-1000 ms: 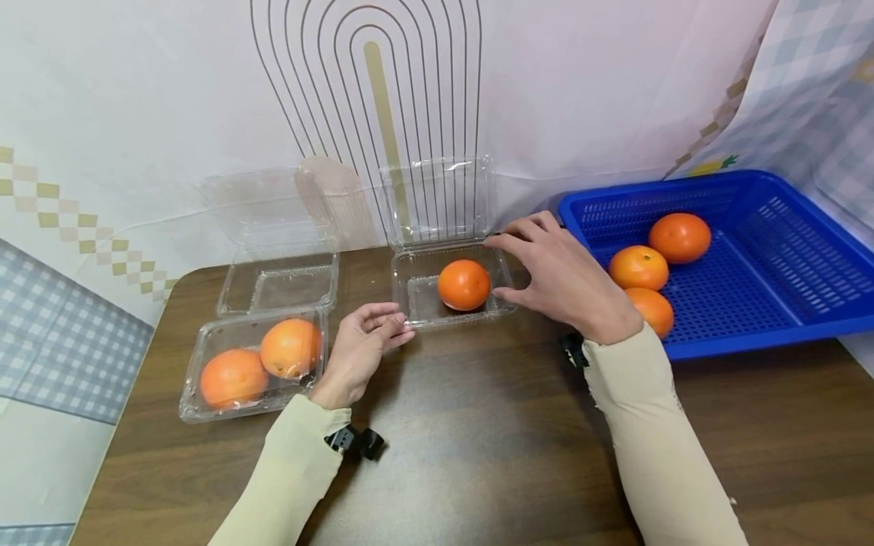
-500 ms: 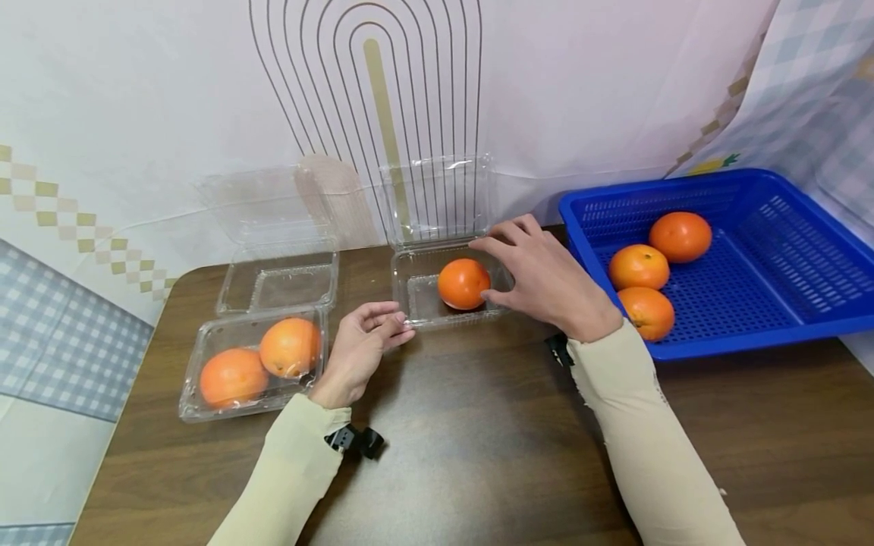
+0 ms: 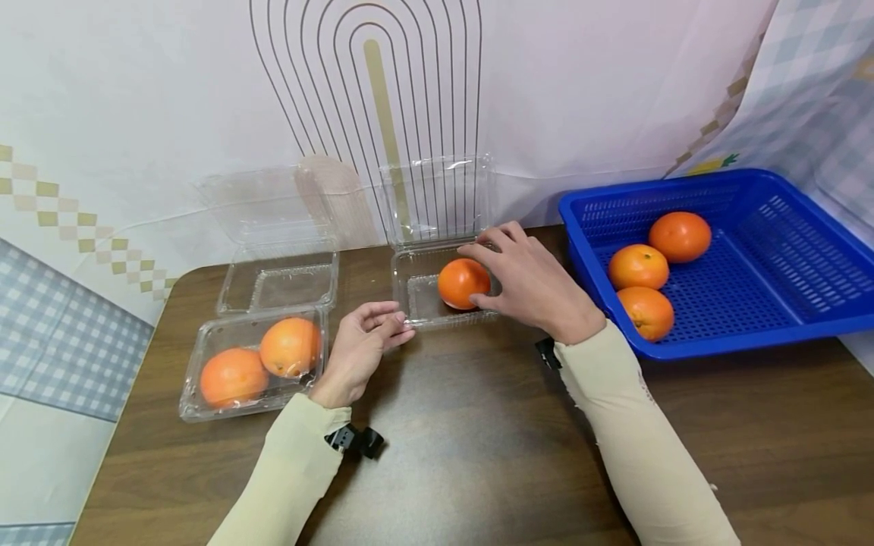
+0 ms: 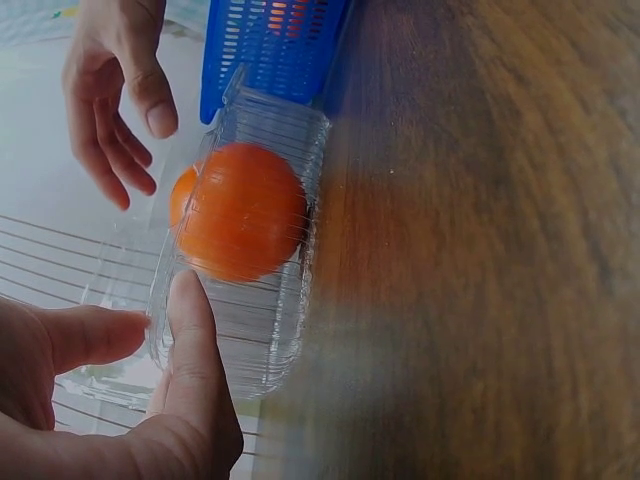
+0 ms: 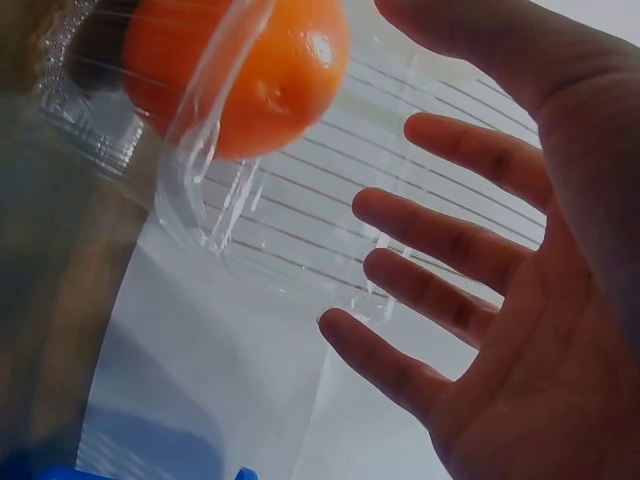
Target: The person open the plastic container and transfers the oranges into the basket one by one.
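right wrist: right hand [image 5: 555, 310] spread near orange [image 5: 285, 85]

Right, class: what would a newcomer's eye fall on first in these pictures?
Probably the blue basket on the right, holding three orange fruits. Next, the single orange fruit in the open clear box at the centre, the left hand pinching its rim and the right hand hovering by the fruit. A closed clear box containing two fruits sits on the left.
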Motion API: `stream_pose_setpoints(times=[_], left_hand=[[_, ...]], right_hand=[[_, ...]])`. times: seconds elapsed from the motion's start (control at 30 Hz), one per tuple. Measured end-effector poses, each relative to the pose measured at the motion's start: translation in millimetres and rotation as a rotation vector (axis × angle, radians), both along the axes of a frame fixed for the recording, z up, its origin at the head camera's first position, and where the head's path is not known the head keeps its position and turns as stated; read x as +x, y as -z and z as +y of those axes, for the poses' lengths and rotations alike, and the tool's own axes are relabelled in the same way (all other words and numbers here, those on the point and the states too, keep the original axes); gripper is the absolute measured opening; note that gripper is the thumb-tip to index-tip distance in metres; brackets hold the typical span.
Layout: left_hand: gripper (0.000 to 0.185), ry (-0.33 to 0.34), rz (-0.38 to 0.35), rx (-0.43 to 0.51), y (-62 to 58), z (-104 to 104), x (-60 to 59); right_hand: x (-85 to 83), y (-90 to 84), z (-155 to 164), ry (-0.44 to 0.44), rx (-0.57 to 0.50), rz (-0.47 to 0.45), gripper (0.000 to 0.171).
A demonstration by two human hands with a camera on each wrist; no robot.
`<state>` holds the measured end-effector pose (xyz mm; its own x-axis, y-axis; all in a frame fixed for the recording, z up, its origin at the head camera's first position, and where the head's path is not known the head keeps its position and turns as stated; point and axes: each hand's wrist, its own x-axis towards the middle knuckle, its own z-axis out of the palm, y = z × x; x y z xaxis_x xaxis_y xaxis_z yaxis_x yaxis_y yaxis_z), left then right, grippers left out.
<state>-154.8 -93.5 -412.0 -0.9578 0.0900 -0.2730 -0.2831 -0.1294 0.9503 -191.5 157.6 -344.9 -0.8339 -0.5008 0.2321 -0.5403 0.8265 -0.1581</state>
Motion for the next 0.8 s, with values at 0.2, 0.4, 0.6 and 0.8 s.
stream_pose_setpoints(times=[0.2,0.4,0.6,0.8], left_hand=[[0.036,0.0,-0.007,-0.005,-0.4,0.6,-0.3],[0.036,0.004,-0.004,-0.012,0.0,0.1,-0.6],[0.036,0.008,-0.009,-0.017,0.5,-0.3,-0.2],[0.035,0.002,-0.01,-0.016,-0.4,0.4,0.1]], right_hand=[[-1.5,6.4,-4.2,-0.025,0.008,0.022,0.059],[-2.4,10.9,-9.2,-0.039,0.013,0.032,0.061],[-2.5,15.1,-13.3,-0.046,0.009,0.025,0.06],[-4.0,21.1,-15.9,-0.055,0.024,0.027,0.061]])
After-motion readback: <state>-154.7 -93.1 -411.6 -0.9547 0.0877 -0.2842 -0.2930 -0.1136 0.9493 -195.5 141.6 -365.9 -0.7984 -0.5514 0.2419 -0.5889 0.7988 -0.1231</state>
